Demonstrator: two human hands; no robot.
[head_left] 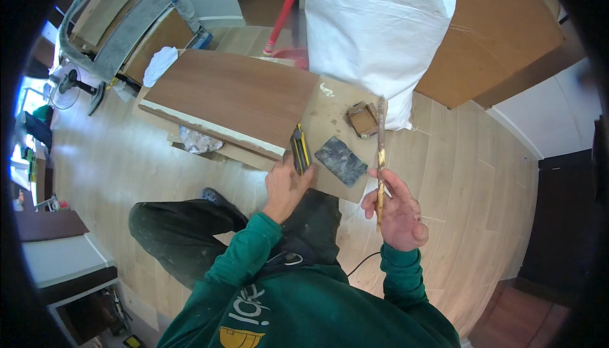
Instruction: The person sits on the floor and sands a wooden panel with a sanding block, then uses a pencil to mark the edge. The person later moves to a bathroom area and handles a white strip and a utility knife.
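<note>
My left hand (287,186) is closed on the lower end of a black-and-yellow utility knife (301,149), beside the right end of a brown wood-grain panel (231,91) with a whitish front edge. In my right hand (401,213), palm turned up, a long thin wooden stick (380,151) rests between the fingers; it is pale below and stained brown toward its far end. Between the hands, on a beige board (317,116), lies a dark grey, scuffed rectangular pad (341,160). Behind it sits a small stained brown block or box (363,120), touching or close to the stick.
A big white sack (374,25) stands behind the board, next to a red handle (285,15). Cardboard (488,31) leans at the far right. White cloth or paper (160,66) lies at the panel's left corner, and a crumpled rag (200,141) is under its front edge. A fan (76,85) stands far left.
</note>
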